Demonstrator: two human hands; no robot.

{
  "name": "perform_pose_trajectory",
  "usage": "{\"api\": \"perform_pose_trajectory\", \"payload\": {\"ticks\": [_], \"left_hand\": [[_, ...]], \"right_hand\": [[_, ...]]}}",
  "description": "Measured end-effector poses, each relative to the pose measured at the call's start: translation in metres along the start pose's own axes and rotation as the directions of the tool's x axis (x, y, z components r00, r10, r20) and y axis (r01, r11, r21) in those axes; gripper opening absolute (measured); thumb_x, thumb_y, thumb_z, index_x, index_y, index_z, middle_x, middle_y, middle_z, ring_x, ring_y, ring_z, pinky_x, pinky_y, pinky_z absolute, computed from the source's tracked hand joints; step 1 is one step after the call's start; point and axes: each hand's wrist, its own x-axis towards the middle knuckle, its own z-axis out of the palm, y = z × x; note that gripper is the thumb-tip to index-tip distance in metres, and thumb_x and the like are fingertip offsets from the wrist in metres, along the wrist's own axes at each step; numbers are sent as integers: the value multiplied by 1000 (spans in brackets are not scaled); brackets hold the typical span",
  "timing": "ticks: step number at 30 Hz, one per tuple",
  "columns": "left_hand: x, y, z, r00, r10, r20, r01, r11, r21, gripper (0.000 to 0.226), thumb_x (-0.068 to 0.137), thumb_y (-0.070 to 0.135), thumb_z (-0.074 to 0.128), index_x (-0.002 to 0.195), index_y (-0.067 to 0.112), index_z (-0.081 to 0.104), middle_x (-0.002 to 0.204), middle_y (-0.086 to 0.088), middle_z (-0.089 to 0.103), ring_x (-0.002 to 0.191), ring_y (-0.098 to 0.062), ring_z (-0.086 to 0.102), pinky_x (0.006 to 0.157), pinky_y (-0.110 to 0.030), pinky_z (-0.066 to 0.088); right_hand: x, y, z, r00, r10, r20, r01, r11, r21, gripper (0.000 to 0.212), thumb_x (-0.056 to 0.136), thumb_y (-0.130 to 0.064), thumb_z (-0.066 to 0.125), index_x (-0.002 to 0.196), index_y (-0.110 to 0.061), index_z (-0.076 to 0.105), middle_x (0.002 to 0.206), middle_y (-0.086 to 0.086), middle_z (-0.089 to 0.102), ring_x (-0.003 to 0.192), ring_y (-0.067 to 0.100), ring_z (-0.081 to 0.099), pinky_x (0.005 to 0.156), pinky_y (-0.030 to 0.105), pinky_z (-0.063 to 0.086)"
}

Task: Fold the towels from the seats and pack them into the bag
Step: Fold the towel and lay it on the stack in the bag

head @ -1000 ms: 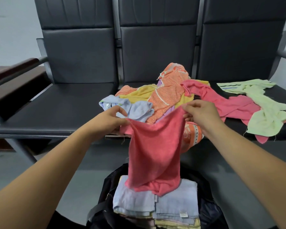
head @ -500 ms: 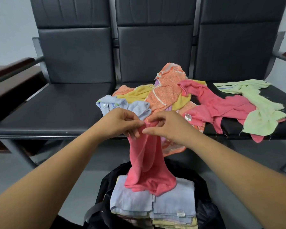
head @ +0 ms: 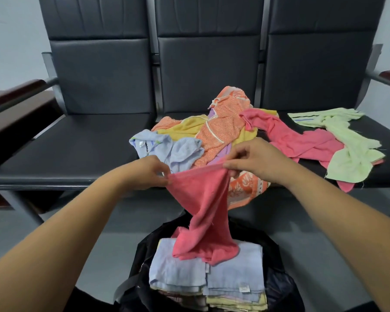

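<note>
Two sets of fingertips [head: 165,176] pinch the top edge of the coral-pink terry towel [head: 203,210], our left hand [head: 149,171] and right hand [head: 254,162] holding it taut crosswise. Its long axis hangs downward, the crumpled lower end lying on the stack of folded pale-blue towels [head: 212,273] in the black fabric bag [head: 279,289], whose base the frame cuts off. Behind, a heap of unfolded towels [head: 221,136] hides part of the black padded seats [head: 77,154]; grey floor [head: 95,233] lies below.
</note>
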Motion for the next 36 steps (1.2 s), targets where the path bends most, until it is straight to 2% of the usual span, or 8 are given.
{"api": "perform_pose_trajectory", "payload": {"ticks": [2, 5, 11, 16, 21, 25, 29, 36], "left_hand": [[-2, 3, -3, 999, 41, -35, -40, 999, 24, 15, 91, 29, 69, 78, 37, 68, 94, 10, 60, 84, -4, 58, 72, -13, 43], [0, 9, 1, 990, 51, -135, -45, 998, 47, 26, 92, 32, 68, 70, 23, 59, 71, 11, 53, 68, -10, 49, 58, -19, 34], [-10, 33, -18, 861, 48, -507, -157, 972, -175, 15, 85, 24, 80, 79, 20, 67, 77, 6, 67, 70, -3, 56, 60, -9, 38], [-9, 69, -64, 822, 73, -565, -175, 976, -129, 12, 85, 21, 79, 91, 25, 70, 74, 9, 63, 70, -7, 56, 57, -4, 36], [-16, 105, -140, 803, 74, -592, -191, 972, -137, 10, 92, 17, 70, 98, 13, 76, 85, -1, 71, 78, -17, 67, 67, -21, 46], [-38, 119, -186, 853, 109, -510, -483, 535, -693, 14, 94, 16, 69, 104, 6, 70, 86, -5, 68, 76, -14, 66, 75, -29, 59], [-42, 119, -190, 856, 14, -517, -320, 800, -508, 15, 93, 18, 72, 100, 5, 72, 87, -8, 69, 76, -14, 68, 71, -26, 61], [-57, 141, -194, 674, -2, -739, -533, 691, -488, 11, 93, 24, 71, 87, 15, 73, 83, -1, 70, 82, -16, 66, 87, -45, 60]], "right_hand": [[-6, 8, -3, 998, 41, 41, -37, 994, -99, 6, 90, -6, 74, 85, -2, 74, 72, 10, 75, 67, 19, 73, 68, 22, 58], [-10, 11, -1, 999, 45, -10, -46, 987, -154, 9, 91, -5, 72, 86, 2, 68, 72, 9, 75, 68, 17, 74, 67, 22, 58], [-18, -3, -17, 954, 15, -299, -2, 999, 42, 14, 93, 5, 65, 83, -5, 59, 70, 13, 70, 62, 13, 68, 62, 21, 54], [2, -26, -45, 891, 126, -436, -13, 967, 253, 29, 92, 9, 58, 120, 4, 61, 74, 19, 64, 57, 15, 60, 59, 25, 54], [21, -94, -84, 887, 53, -458, 74, 964, 255, 15, 94, 7, 58, 100, 0, 70, 71, 11, 63, 63, 15, 60, 61, 26, 53], [13, -139, -123, 953, -63, -296, 256, 689, 678, 18, 97, -5, 55, 108, -3, 69, 81, 5, 66, 71, 15, 62, 74, 29, 53], [14, -138, -122, 913, 40, -406, 104, 939, 328, 13, 90, 0, 61, 87, -5, 73, 74, 7, 68, 65, 15, 60, 67, 29, 46], [0, -160, -124, 904, -36, -425, 330, 691, 644, 25, 100, -3, 56, 121, 4, 66, 106, 16, 70, 98, 24, 70, 88, 38, 59]]}}
